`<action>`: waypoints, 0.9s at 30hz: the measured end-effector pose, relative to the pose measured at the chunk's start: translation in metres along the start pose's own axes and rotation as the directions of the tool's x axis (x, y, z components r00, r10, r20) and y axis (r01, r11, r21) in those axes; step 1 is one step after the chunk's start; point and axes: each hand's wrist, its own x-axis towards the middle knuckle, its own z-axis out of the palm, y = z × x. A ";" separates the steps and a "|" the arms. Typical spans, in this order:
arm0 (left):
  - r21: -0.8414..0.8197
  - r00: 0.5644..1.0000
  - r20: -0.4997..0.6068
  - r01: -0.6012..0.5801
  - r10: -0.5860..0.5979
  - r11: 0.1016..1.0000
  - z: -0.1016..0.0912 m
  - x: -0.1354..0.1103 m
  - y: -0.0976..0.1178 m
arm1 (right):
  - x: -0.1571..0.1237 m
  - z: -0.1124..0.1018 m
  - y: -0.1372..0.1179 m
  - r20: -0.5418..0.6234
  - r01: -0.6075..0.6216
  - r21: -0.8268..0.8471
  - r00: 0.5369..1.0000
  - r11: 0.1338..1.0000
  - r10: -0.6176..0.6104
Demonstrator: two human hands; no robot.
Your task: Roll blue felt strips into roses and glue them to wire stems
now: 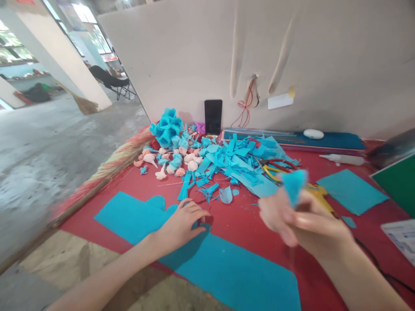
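Observation:
My right hand (301, 222) is raised above the red mat (249, 216), its fingers pinched on a small blue felt piece (294, 183); the hand is smeared by motion. My left hand (181, 222) rests on the large blue felt sheet (227, 263), fingers curled down at the sheet's edge. Whether it grips anything is hidden. Beyond both hands lies a heap of blue felt scraps (236, 162), with small blue and pink felt flowers (175, 162) to the heap's left.
Red-handled pliers (279, 166) and yellow scissors (319, 194) lie among the scraps. A blue felt square (352, 190), a glue bottle (343, 160), a black phone (213, 116) against the wall and a broom (106, 170) along the left edge surround the mat.

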 end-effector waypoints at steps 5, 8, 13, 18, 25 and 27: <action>-0.017 0.996 0.068 -0.061 0.062 0.998 -0.005 0.007 0.000 | 0.021 0.009 0.028 0.042 -0.154 0.297 0.988 0.942 0.148; -0.033 0.997 0.055 -0.059 0.060 0.998 -0.010 0.008 0.002 | 0.019 0.005 0.027 0.025 -0.182 0.368 0.982 0.912 0.185; -0.033 1.000 0.017 0.014 -0.014 0.999 -0.011 0.011 0.001 | 0.020 -0.006 0.018 -0.028 -0.180 0.378 0.978 0.908 0.206; -0.030 0.995 0.101 0.015 -0.011 0.999 -0.007 0.016 0.001 | 0.018 -0.003 0.016 -0.102 -0.155 0.311 0.976 0.938 0.195; -0.128 0.993 0.103 -0.044 0.058 0.991 -0.034 0.022 0.020 | 0.013 0.002 0.003 -0.300 -0.080 0.042 0.950 0.996 0.089; -0.153 0.992 0.092 -0.068 0.083 0.986 -0.047 0.026 0.028 | 0.012 0.002 -0.006 -0.340 -0.039 -0.045 0.940 0.998 0.021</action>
